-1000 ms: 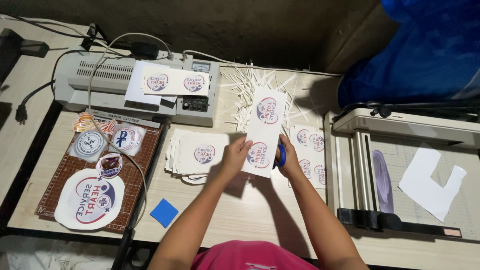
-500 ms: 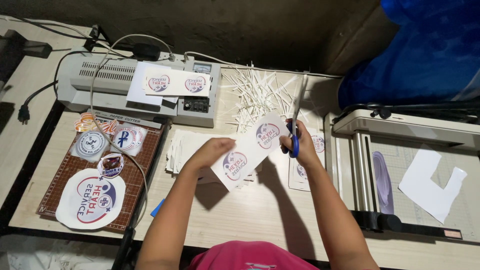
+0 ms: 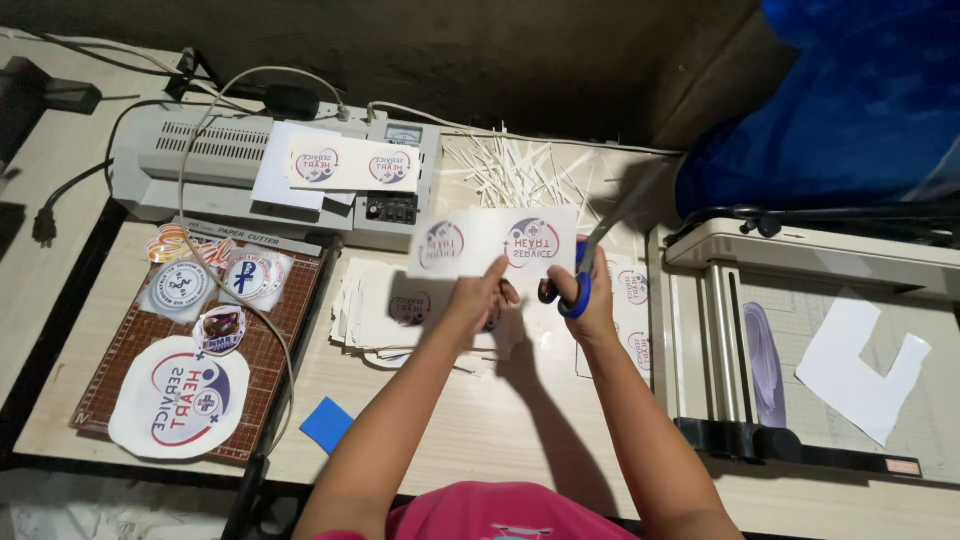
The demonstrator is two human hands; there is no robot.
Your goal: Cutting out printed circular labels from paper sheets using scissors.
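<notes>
Head view shows a printed strip (image 3: 492, 242) with two round emblems held above the table (image 3: 480, 420), its lower edge pinched by the left hand (image 3: 482, 296). Just right of it, the right hand (image 3: 590, 300) grips blue-handled scissors (image 3: 600, 250), blades at the strip's right edge. Beneath lies a stack of printed sheets (image 3: 385, 310); behind, white paper slivers (image 3: 520, 170) and a grey laminator (image 3: 270, 175).

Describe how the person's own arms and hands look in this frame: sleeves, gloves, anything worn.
Both arms are bare from the hands to the bottom edge of the picture, with no sleeves showing. The left hand and right hand wear no gloves; no watch, bracelet or ring can be made out. A pink garment with a small printed mark shows at the bottom edge.
</notes>
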